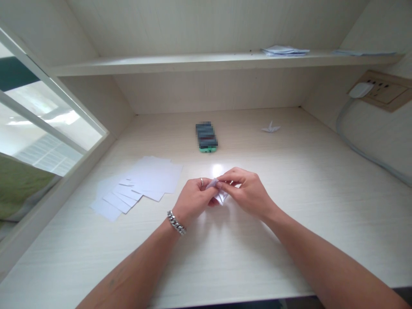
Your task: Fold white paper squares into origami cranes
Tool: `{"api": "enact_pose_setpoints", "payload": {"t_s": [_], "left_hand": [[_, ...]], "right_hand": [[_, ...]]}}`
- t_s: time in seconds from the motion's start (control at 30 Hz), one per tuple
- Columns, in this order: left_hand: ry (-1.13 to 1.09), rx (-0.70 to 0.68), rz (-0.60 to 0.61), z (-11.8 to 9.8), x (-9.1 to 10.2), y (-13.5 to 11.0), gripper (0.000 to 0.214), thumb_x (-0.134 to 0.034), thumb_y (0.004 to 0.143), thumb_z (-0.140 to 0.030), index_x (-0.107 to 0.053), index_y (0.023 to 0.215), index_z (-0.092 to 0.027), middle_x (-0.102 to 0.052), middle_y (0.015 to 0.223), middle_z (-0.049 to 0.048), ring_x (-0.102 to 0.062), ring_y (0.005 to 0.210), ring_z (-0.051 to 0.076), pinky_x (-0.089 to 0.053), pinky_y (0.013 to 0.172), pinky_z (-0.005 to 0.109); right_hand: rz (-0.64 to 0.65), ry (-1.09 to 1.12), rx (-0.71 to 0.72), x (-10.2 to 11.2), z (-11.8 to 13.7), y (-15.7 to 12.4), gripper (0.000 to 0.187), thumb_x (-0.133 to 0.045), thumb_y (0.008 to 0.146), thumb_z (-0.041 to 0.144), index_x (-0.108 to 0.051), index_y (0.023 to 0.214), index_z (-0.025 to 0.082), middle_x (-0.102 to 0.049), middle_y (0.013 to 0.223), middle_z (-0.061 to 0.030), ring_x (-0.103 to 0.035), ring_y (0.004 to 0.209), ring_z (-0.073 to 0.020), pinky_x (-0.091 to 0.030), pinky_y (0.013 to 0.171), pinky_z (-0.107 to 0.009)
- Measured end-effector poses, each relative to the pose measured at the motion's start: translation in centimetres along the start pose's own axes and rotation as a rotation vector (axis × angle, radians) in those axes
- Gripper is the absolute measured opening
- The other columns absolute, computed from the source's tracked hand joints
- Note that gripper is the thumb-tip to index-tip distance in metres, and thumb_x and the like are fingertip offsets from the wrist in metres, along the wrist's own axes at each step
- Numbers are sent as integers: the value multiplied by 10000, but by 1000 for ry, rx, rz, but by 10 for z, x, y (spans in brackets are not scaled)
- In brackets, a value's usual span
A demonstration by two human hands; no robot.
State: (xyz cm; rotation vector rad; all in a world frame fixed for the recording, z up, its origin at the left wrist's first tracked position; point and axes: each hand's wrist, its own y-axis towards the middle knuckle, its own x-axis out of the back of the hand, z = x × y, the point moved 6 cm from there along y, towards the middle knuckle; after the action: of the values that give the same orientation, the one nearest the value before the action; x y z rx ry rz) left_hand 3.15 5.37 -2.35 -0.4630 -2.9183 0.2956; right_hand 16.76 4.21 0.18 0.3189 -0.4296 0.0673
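A small piece of folded white paper (pixel 221 197) is pinched between both hands, just above the desk. My left hand (pixel 196 197), with a ring on a finger and a chain bracelet at the wrist, is closed on its left side. From the right, the thumb and index finger of my right hand (pixel 247 189) press on its upper edge. Parts of the paper are hidden behind the fingers. To the left of my hands lies a spread of loose white paper sheets (pixel 157 176). Farther back on the right sits a finished-looking paper crane (pixel 271 127).
A phone (pixel 206 137) with a green edge, its screen blurred, lies behind my hands. Stacked papers (pixel 285 51) rest on the shelf (pixel 161 62). A plug (pixel 361 90) with a grey cable (pixel 357 148) is in the right wall socket. A framed opening borders the left side.
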Motion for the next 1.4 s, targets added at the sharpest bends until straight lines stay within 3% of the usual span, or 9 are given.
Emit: {"api": "enact_pose_setpoints", "payload": {"t_s": [0.3, 0.73, 0.9, 1.03, 1.2, 1.4], "left_hand": [[149, 31, 24, -1, -1, -3, 344, -614, 778, -343, -564, 485, -168, -516, 443, -28, -474, 440, 93, -361, 472, 214], [245, 72, 88, 1, -3, -7, 320, -569, 771, -314, -532, 482, -181, -508, 435, -34, -443, 439, 99, -287, 472, 236], [271, 55, 139, 0, -5, -8, 343, -567, 776, -319, -520, 467, -176, -510, 442, -28, -426, 445, 93, -298, 489, 239], [188, 91, 93, -1, -1, -8, 317, -591, 759, -318, -532, 484, -172, -498, 447, -31, -424, 446, 91, -290, 481, 236], [140, 120, 108, -2, -2, -8, 311, -604, 744, -323, -517, 483, -177, -474, 441, -38, -411, 437, 90, -279, 463, 232], [201, 85, 140, -2, -5, -8, 325, -587, 766, -312, -524, 478, -174, -492, 435, -28, -424, 436, 91, -290, 457, 228]], "right_hand": [[-20, 45, -20, -1, -1, 1, 111, -651, 825, 194, -755, 851, 220, -724, 851, -17, -649, 793, -162, -486, 683, -281], [-14, 215, -73, -3, -5, 2, 80, -650, 814, 197, -728, 802, 203, -712, 813, -7, -645, 758, -155, -484, 674, -272], [7, 305, -93, 0, -9, 5, 106, -682, 814, 285, -730, 795, 193, -713, 802, -23, -635, 752, -163, -474, 678, -282], [-51, 362, -110, 10, -13, 7, 188, -664, 835, 359, -728, 828, 182, -716, 812, -37, -634, 740, -162, -482, 673, -286], [26, 218, -100, 6, -8, 5, 137, -685, 810, 301, -738, 879, 196, -726, 883, -44, -658, 809, -182, -498, 681, -289], [45, 107, -21, -1, 3, 2, 106, -608, 835, 178, -701, 786, 191, -691, 780, 0, -620, 736, -142, -459, 658, -261]]}}
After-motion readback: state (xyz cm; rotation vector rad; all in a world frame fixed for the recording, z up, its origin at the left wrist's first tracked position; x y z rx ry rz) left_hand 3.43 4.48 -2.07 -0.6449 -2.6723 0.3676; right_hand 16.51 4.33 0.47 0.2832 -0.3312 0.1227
